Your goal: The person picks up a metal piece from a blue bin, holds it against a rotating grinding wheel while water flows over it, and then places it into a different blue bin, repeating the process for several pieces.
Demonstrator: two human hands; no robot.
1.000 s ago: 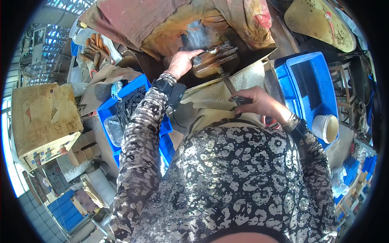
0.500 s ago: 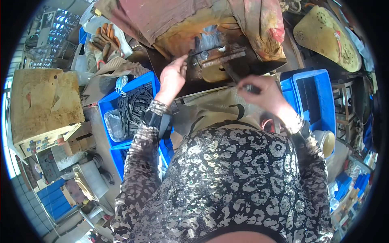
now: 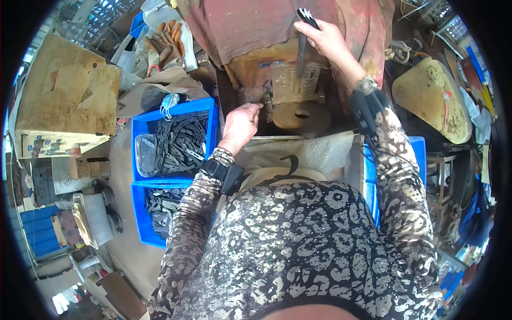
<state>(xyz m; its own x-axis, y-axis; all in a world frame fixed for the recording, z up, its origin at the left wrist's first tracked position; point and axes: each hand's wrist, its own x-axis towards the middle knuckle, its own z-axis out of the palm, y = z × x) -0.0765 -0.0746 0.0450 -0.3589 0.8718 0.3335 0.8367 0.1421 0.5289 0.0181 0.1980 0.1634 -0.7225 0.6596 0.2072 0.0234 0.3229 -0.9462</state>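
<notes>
Right hand (image 3: 326,41) raised with dark strips (image 3: 308,20), left hand (image 3: 242,125) low beside the round disc (image 3: 301,124)

We see the right hand well beyond the disc, its fingers closed around a small bunch of dark strips, the shiny ends poking out past the thumb. A dark bar (image 3: 301,58) runs from below this hand toward the disc; we cannot tell whether the palm grips it too.

Just left of the disc, we find the left hand with its back turned up, thumb and forefinger near each other; we cannot tell whether it pinches anything. Right behind the disc we see a stained plate (image 3: 284,85), and beyond that a reddish cloth (image 3: 266,26).

Farther left of the disc, we make out an upper blue bin (image 3: 213,125) full of dark pieces, with a clear tub (image 3: 146,156) inside and a blue mask (image 3: 169,104) hanging at its rim. A lower blue bin (image 3: 142,213) beside it carries more pieces. Beyond these, to the disc's far left, lie brownish gloves (image 3: 166,45).
</notes>
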